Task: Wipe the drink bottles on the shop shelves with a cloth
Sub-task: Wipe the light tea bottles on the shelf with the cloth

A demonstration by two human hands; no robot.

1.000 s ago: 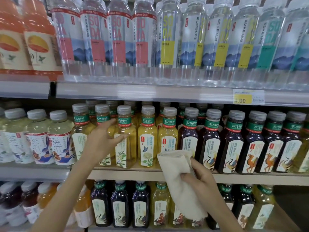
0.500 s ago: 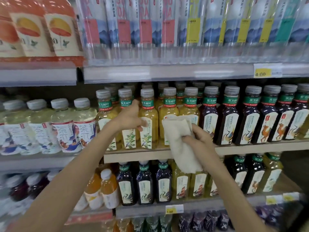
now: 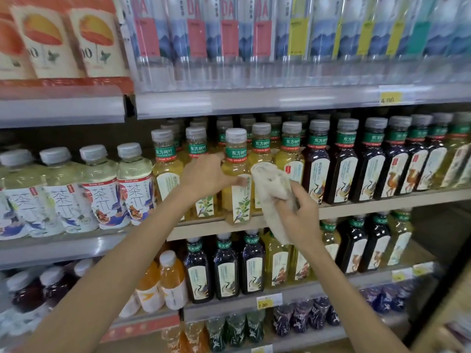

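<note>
Yellow tea bottle (image 3: 237, 197), gripped by your left hand (image 3: 206, 175), is now reaching the shelf edge (image 3: 369, 203); your right hand (image 3: 300, 212) is bringing its clutched cloth (image 3: 272, 184) against it.

At the centre of the frame one bottle (image 3: 235, 174) sits forward of its row, at the front edge of the middle shelf (image 3: 382, 200). The left hand (image 3: 206, 174) grips it from the left. Just right of it, the right hand (image 3: 300, 212) holds a cloth (image 3: 270, 189) against the bottle's right side. Squat bottles (image 3: 102, 189) line the shelf at the left of the frame, and slim bottles (image 3: 344, 169) run on to the right, several deep. Above, the upper shelf (image 3: 254, 100) carries tall bottles (image 3: 229, 34) side by side, with a price tag (image 3: 390, 98) on its front at the right. Below the hands, lower bottles (image 3: 225, 268) stand on the lower shelf (image 3: 305, 289).
</note>
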